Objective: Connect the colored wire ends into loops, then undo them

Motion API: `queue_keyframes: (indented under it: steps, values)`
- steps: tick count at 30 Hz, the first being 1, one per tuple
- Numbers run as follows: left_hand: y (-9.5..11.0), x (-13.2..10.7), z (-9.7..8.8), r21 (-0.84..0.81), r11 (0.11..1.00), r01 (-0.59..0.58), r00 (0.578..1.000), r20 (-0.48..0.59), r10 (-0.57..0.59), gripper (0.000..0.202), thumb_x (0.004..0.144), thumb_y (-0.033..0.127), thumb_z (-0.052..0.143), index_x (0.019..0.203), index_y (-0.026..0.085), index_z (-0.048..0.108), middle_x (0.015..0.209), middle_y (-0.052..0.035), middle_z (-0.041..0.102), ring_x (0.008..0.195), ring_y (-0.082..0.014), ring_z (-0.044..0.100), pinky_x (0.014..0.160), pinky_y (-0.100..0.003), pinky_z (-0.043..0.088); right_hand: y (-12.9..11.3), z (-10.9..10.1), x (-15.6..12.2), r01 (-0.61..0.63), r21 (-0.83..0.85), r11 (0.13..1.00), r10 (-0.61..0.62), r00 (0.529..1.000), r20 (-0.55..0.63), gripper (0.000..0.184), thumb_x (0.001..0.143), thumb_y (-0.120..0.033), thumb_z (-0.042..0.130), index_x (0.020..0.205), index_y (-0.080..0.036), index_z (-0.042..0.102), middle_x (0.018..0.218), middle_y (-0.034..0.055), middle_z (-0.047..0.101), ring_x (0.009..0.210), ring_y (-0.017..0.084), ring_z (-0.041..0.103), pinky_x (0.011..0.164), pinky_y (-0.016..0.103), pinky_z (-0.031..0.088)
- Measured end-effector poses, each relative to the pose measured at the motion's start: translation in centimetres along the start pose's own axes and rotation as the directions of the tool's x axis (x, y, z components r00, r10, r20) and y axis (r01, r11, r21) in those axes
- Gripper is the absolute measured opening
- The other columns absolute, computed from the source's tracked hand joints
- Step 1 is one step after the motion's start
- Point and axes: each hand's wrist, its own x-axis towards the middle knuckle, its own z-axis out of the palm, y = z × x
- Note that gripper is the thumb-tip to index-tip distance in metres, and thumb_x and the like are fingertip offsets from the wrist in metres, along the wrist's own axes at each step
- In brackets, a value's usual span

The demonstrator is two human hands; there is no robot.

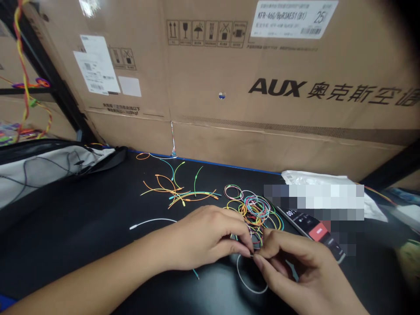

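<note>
Two pinches: left hand (206,238), right hand (305,273), fingers closed on white wire loop (251,284).

Pretty tight little pose here: the left hand (206,238) reaches in from the lower left on a long, stretched-out forearm (95,275), the right hand (297,267) curls in from the lower right, and both sets of fingertips (246,249) pinch together right in the middle, nearly touching.
</note>
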Motion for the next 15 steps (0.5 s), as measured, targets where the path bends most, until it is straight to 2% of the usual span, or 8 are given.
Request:
queue_keyframes:
  steps: [3,6,12,15]
  values:
    - [-0.15,-0.1,0.51,0.068,0.998,0.014,0.995,-0.097,-0.007,0.008,0.092,0.025,0.075,0.092,0.018,0.072,0.088,-0.0017,0.072,0.081,-0.0145,0.066,0.074,-0.024,0.047,0.23,0.08,0.05,0.005,-0.009,1.0,-0.005,1.0,0.0,0.028,0.083,-0.035,0.072,0.061,-0.023,0.061,0.056,-0.0035,0.044,0.054,0.015,0.037,0.053,0.03,0.027]
    - [-0.3,-0.17,0.62,0.056,0.998,0.008,0.988,-0.154,0.0,0.013,0.087,0.027,0.08,0.09,0.017,0.073,0.082,-0.0005,0.072,0.07,-0.0121,0.062,0.07,-0.023,0.046,0.44,-0.02,0.11,-0.009,0.019,1.0,0.008,1.0,0.018,0.027,0.083,-0.034,0.074,0.061,-0.023,0.062,0.057,-0.0036,0.045,0.055,0.015,0.037,0.053,0.029,0.027]
    - [-0.34,-0.12,-0.1,-0.018,0.999,-0.027,0.998,-0.054,0.026,0.01,0.096,0.024,0.07,0.099,0.017,0.076,0.092,-0.0051,0.075,0.082,-0.0145,0.069,0.077,-0.024,0.052,0.67,-0.09,0.11,-0.014,0.04,0.999,0.014,1.0,0.016,0.023,0.082,-0.033,0.076,0.064,-0.024,0.065,0.059,-0.0031,0.051,0.055,0.015,0.04,0.053,0.028,0.031]
    - [-0.37,-0.15,-0.01,-0.016,0.998,-0.059,0.993,-0.1,0.058,0.008,0.096,0.023,0.07,0.098,0.018,0.076,0.094,-0.0053,0.075,0.087,-0.0157,0.07,0.081,-0.026,0.053,0.74,-0.35,0.3,-0.036,0.063,0.997,0.035,0.999,0.022,0.025,0.085,-0.037,0.073,0.066,-0.024,0.065,0.059,-0.0031,0.052,0.055,0.015,0.042,0.052,0.028,0.034]
